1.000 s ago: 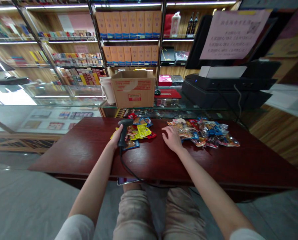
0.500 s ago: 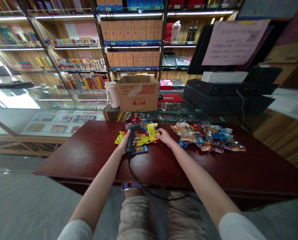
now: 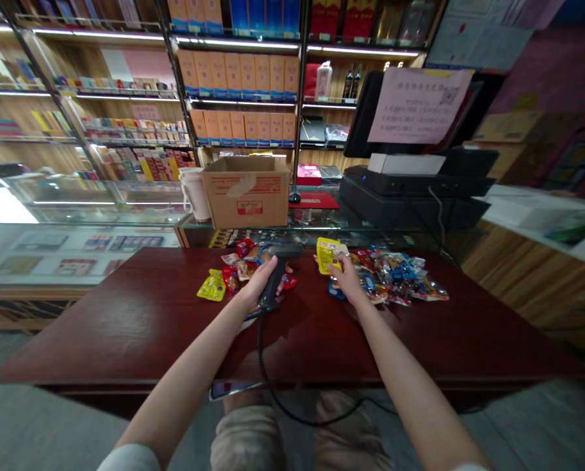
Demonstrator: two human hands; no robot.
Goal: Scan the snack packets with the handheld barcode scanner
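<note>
Left hand (image 3: 257, 288) wraps the grip of the black scanner (image 3: 271, 291), its head over the left pile of packets (image 3: 246, 269). Right hand (image 3: 348, 282) pinches a yellow packet (image 3: 327, 255) upright above the bench (image 3: 174, 333), just beside the right pile (image 3: 402, 275). Good handling: light pinch at the edge, film flat, fingers off the print, cord (image 3: 261, 353) slack and clear of both forearms

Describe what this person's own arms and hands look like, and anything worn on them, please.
The left hand and right hand are bare, with no gloves over the fingers. The forearms are uncovered too, up to a plain, pale fabric sleeve at the picture's bottom edge. No watch or bracelet shows; rings are too small to tell.
</note>
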